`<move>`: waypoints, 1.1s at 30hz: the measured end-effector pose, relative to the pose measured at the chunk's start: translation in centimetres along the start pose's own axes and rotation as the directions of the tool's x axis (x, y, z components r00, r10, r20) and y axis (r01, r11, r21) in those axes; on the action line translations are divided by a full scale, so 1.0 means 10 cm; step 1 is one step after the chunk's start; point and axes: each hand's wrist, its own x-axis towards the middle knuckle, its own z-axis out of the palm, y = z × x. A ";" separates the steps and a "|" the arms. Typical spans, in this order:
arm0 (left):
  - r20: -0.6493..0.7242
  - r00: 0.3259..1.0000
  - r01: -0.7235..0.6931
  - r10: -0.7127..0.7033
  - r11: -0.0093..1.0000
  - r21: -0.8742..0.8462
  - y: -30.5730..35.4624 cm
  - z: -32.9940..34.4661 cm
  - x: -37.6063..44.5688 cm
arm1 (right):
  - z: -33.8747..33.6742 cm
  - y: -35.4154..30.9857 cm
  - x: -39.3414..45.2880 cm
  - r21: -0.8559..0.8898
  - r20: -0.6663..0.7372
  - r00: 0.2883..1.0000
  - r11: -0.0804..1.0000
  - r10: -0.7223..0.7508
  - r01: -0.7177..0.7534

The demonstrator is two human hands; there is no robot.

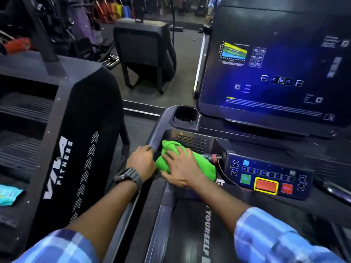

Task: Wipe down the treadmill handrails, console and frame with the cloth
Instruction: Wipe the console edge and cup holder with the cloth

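Green cloth (187, 164) lies bunched on the console's (191, 142) left corner under the spread, pressing right hand (181, 170) while the left hand (141, 161) grips the handrail (161, 126), so the wipe looks early, with screen (275, 73), buttons (266, 177) and frame apparently left.

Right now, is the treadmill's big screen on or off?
On. The screen glows blue and shows a coloured chart, icons and lines of text while the right hand presses the green cloth on the console below.
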 end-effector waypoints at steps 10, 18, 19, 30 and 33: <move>0.026 1.000 -0.016 0.014 0.995 0.100 0.03 0.03 0.04 | -0.20 0.46 0.18 0.043 0.083 0.988 0.990 0.127 -0.131; 0.020 1.000 -0.008 0.007 0.998 0.069 0.02 0.05 0.10 | 0.09 0.74 -0.45 -0.112 -0.158 0.984 0.992 -0.078 0.061; 0.017 1.000 -0.002 0.001 0.998 0.065 0.02 0.05 0.11 | 0.04 0.89 -0.49 -0.118 -0.143 0.990 0.993 0.007 -0.024; 0.053 0.999 -0.008 0.006 0.999 0.031 0.14 0.10 0.28 | 0.09 0.40 -0.09 -0.028 -0.173 0.982 0.997 -0.076 0.072; 0.053 0.999 -0.007 0.007 1.000 -0.004 0.11 0.06 0.32 | 0.08 0.82 -0.31 -0.050 -0.197 0.975 0.994 -0.104 0.096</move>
